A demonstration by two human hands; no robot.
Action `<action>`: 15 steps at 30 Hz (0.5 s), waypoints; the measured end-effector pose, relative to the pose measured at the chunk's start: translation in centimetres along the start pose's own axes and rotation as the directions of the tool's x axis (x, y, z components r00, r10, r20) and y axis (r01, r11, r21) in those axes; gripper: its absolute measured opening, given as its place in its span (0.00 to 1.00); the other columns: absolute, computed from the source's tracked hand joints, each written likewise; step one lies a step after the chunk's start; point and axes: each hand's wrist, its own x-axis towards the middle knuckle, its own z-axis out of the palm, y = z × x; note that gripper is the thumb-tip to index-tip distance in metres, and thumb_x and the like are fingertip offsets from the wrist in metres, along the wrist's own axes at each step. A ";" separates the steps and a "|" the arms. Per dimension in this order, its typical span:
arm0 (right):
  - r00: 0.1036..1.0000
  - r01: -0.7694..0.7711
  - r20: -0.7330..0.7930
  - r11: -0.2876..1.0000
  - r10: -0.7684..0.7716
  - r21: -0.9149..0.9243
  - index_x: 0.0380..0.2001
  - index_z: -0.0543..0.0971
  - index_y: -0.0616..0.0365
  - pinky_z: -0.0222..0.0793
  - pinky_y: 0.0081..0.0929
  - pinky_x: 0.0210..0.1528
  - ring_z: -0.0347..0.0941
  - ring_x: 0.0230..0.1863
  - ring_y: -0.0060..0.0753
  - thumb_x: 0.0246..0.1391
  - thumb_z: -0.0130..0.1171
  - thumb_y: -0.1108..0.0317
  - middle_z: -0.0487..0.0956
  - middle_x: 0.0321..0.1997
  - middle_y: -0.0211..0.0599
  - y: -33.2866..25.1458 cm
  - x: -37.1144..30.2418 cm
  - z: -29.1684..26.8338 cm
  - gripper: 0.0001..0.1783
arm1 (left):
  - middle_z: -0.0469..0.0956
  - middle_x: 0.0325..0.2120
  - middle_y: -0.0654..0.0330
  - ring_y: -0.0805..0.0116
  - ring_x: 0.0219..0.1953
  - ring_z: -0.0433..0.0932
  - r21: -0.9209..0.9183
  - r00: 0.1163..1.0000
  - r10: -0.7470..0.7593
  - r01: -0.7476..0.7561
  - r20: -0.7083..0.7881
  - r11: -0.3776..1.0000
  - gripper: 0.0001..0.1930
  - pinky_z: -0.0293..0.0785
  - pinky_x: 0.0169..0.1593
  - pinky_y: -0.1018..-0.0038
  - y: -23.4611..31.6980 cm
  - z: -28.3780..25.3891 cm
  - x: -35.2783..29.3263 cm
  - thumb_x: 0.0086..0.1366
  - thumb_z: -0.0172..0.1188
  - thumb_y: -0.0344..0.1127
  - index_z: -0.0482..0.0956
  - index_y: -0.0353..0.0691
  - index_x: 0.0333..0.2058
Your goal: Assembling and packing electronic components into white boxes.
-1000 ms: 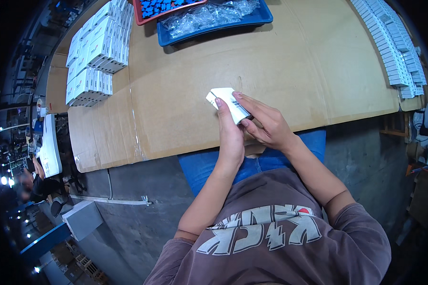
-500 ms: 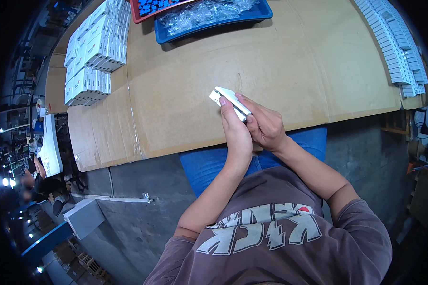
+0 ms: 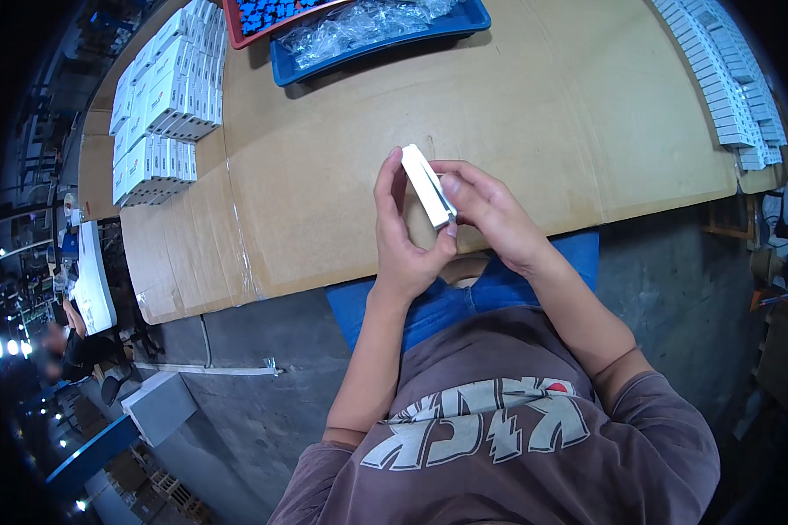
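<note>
A small white box [image 3: 425,186] is held between both hands just over the near part of the cardboard-covered table. My left hand [image 3: 403,236] grips it, fingers along the far left side and thumb at its near end. My right hand [image 3: 492,208] holds the right side, its thumb against a dark narrow gap along the box edge. Whether that gap is an open flap I cannot tell. The right fingertips behind the box are partly hidden.
Stacks of white boxes [image 3: 171,96] stand at the far left, and more white boxes [image 3: 718,79] line the far right. A blue tray [image 3: 385,51] of clear plastic bags sits beside a red tray [image 3: 235,26] of small blue pieces. A person [image 3: 74,337] is at the left.
The white box has been turned more upright in my hands. My left hand has shifted left and opened wider around it, and my right thumb has moved onto its edge.
</note>
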 end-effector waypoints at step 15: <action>0.798 0.492 0.045 0.605 -0.602 -0.627 0.60 0.77 0.63 0.61 0.42 0.74 0.67 0.73 0.52 0.59 0.70 0.69 0.72 0.70 0.57 4.6 -0.1 2.1 0.26 | 0.65 0.68 0.46 0.55 0.70 0.66 -0.536 0.934 -0.324 0.199 -0.148 0.821 0.44 0.64 0.71 0.62 1.0 1.9 0.6 0.78 0.37 0.69 0.50 0.37 0.77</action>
